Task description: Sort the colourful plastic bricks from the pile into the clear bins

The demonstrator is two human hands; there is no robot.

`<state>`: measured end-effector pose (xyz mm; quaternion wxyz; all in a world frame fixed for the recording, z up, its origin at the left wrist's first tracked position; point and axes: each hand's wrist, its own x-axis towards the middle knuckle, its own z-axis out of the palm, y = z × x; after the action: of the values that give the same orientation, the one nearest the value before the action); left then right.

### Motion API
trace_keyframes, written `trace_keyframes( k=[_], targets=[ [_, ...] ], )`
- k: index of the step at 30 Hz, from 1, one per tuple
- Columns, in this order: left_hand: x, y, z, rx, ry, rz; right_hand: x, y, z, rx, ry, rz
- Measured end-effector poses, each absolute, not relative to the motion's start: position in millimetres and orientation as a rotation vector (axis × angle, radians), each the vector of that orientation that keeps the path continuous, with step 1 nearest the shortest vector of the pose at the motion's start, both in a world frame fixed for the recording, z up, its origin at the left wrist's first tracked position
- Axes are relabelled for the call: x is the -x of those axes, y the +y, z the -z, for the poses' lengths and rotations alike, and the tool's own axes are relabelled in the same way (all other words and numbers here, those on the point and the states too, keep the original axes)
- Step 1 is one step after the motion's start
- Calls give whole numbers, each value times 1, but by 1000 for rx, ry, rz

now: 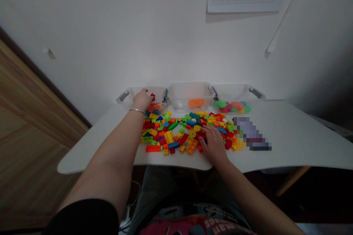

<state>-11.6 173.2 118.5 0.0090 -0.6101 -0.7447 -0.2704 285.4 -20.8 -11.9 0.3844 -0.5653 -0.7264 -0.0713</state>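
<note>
Two hands worked over a white table (292, 136). The left hand (142, 100) reached over the rim of the left clear plastic bin (124, 96), just beside a red brick (152, 97), its fingers too hidden to tell apart or together. The right hand (213, 145), fingers spread, lay on glossy studded bricks (171, 132). Beyond stood a middle bin (190, 93) holding an orange piece (196, 103) and a right bin (237, 91) holding round discs (227, 107).
</note>
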Motion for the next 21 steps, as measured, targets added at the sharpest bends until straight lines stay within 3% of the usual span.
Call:
trace_keyframes(
  k=[3, 8, 11, 21],
  targets=[
    [8, 166, -116, 1862, -2260, 1013, -286, -21, 13, 1446, -1856, 185],
    [11, 152, -106, 1837, -2007, 1720, -286, -21, 14, 1442, -1857, 196],
    [14, 141, -103, 1828, -1816, 1920, -287, -21, 15, 1437, -1868, 197],
    [0, 69, -97, 2156, -1726, 1252, -286, -20, 18, 1448, -1872, 218]
  ],
)
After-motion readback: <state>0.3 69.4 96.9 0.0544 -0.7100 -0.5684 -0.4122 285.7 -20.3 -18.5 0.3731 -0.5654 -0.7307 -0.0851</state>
